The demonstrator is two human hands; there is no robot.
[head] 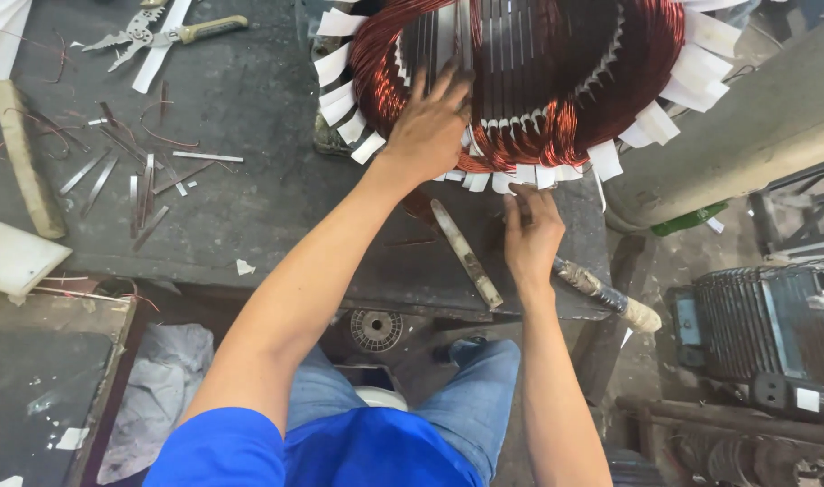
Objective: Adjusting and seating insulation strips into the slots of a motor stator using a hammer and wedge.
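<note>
A large motor stator (556, 72) with copper windings and white insulation paper strips stands on a dark workbench (250, 180). My left hand (430, 126) rests flat on the near-left edge of the copper coil, fingers spread toward the slots. My right hand (531, 236) sits just below the stator's near rim, its fingertips pinching one of the white paper strips (525, 176). A pale wooden stick (466, 254) lies on the bench between my two hands.
Scissors and pliers (160, 34) lie at the bench's far left, with several metal strips and wire scraps (132, 180) scattered nearby. A wrapped tool handle (606, 293) juts off the bench edge. A grey motor (764, 325) sits on the floor at right.
</note>
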